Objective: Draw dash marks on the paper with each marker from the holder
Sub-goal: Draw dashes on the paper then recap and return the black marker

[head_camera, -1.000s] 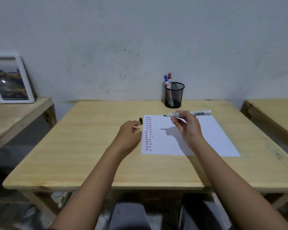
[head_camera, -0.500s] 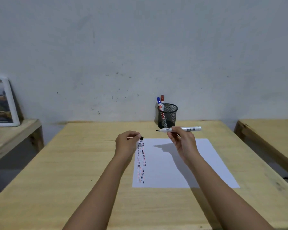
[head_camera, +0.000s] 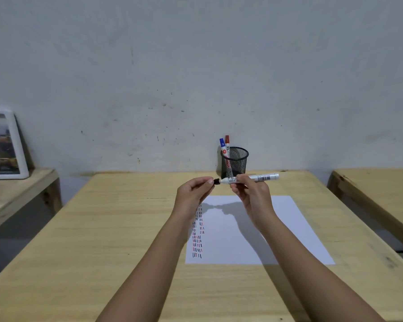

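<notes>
My right hand [head_camera: 250,194] holds a white-bodied black marker [head_camera: 261,177] level above the far end of the paper, tip pointing left. My left hand [head_camera: 192,192] pinches the black cap [head_camera: 216,181] right at the marker's tip; the cap looks pressed onto it. The white paper [head_camera: 289,228] lies on the wooden table [head_camera: 116,228], with columns of red, blue and black dash marks [head_camera: 197,231] along its left edge. Behind the hands stands a black mesh holder [head_camera: 239,160] with a blue marker [head_camera: 222,144] and a red marker [head_camera: 227,140] upright in it.
A framed picture [head_camera: 4,145] leans against the wall on a lower wooden surface [head_camera: 16,189] at the left. Another wooden table [head_camera: 377,194] stands to the right. The grey wall is just behind the holder.
My left hand has brought the black cap rightward from beside the paper to the marker's tip, and both hands have risen together. The camera has tilted upward.
</notes>
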